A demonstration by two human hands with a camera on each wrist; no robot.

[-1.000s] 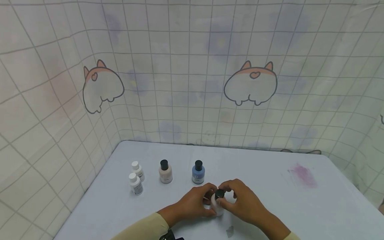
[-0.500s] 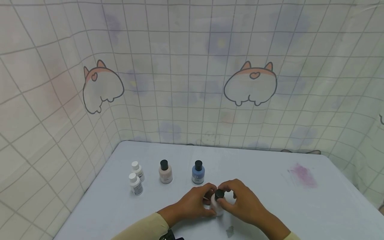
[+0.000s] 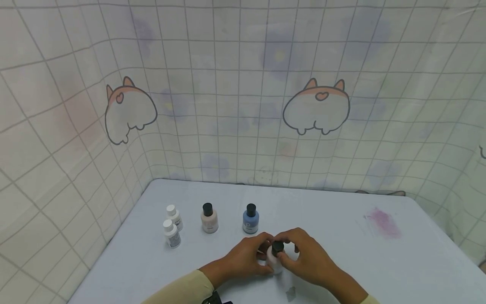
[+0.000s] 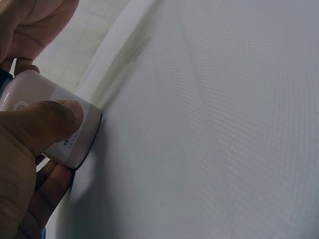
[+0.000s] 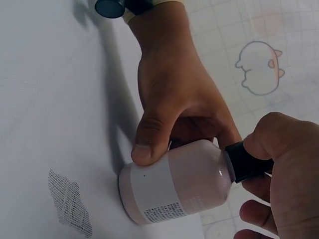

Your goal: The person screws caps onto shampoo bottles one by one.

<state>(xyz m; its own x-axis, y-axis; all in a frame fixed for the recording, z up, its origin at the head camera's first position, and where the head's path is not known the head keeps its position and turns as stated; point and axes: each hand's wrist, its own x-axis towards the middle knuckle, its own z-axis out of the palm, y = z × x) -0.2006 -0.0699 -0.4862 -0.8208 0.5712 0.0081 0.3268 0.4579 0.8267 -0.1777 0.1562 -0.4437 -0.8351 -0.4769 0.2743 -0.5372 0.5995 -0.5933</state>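
Note:
A pale pink bottle (image 3: 274, 262) with a white label stands upright on the table in front of me. My left hand (image 3: 243, 256) grips its body, thumb over the label near the base, as the left wrist view also shows on the bottle (image 4: 35, 84). My right hand (image 3: 309, 259) pinches the black cap (image 5: 244, 162) between thumb and forefinger, with the other fingers curled loosely below. The cap sits on the bottle's neck. Beyond my left hand are a blue bottle (image 3: 251, 221) and a pinkish-beige bottle (image 3: 209, 221), both black-capped.
Two small white bottles (image 3: 173, 238) stand at the left of the white-covered table (image 3: 334, 219). A pink stain (image 3: 384, 221) marks its right side, and a small grey patch (image 3: 290, 293) lies near my right wrist. Gridded curtains (image 3: 243, 139) enclose the back and sides.
My right thumb and forefinger have shifted slightly around the cap. The left hand and the pink bottle stay in place.

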